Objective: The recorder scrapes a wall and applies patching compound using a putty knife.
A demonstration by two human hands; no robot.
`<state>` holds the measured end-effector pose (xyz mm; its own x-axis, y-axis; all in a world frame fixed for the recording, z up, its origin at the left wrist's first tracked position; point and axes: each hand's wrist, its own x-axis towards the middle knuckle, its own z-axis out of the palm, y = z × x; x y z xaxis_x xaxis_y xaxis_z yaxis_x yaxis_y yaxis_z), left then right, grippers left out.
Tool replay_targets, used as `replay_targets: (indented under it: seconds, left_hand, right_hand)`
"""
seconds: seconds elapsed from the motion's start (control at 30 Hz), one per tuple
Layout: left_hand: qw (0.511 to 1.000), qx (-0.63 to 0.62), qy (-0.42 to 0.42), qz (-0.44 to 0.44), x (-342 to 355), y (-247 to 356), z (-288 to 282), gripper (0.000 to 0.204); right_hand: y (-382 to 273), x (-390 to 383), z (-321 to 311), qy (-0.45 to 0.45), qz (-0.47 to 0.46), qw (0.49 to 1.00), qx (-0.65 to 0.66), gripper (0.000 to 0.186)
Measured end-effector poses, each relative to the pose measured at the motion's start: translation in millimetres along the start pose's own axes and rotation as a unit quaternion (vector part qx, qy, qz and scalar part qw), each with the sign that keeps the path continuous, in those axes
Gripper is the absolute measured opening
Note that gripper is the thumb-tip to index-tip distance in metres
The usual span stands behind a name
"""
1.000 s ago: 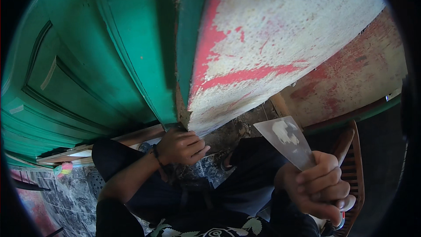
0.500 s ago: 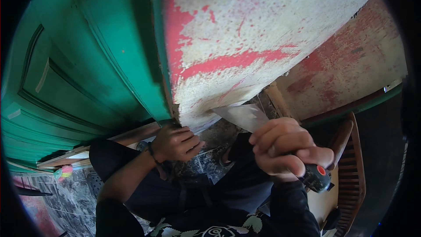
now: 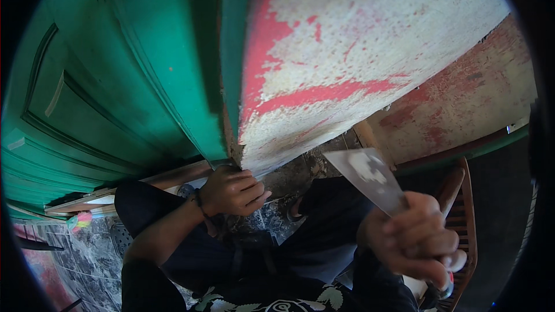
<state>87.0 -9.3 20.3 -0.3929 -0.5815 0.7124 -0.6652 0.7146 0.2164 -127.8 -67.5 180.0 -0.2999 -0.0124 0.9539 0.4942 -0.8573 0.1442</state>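
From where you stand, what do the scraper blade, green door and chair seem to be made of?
Scraper blade: probably metal, thin and flat with a dull grey sheen, smeared whitish.
Door: perhaps wood, judging by its moulded panels, but the slightly glossy green paint hides the material.
Chair: likely varnished wood, given its brown tone and slatted build.

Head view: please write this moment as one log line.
right hand: holding white-smeared scraper | left hand: curled near foot of green frame | wall: whitish with red paint
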Motion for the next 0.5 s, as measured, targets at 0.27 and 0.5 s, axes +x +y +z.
replay_targets:
  seconds: [0.27,0.5]
  left_hand:
    - [1.000,-0.002,0.002,-0.017,-4,0,5,0.017]
    - [1.000,0.002,0.010,-0.014,-3,0,3,0.019]
  right_hand:
    - [-3,6,-4,0.008,0.000,1.000,-0.002,0.035]
    - [6,-10,-1,-0.057,0.056,0.996,-0.049,0.036]
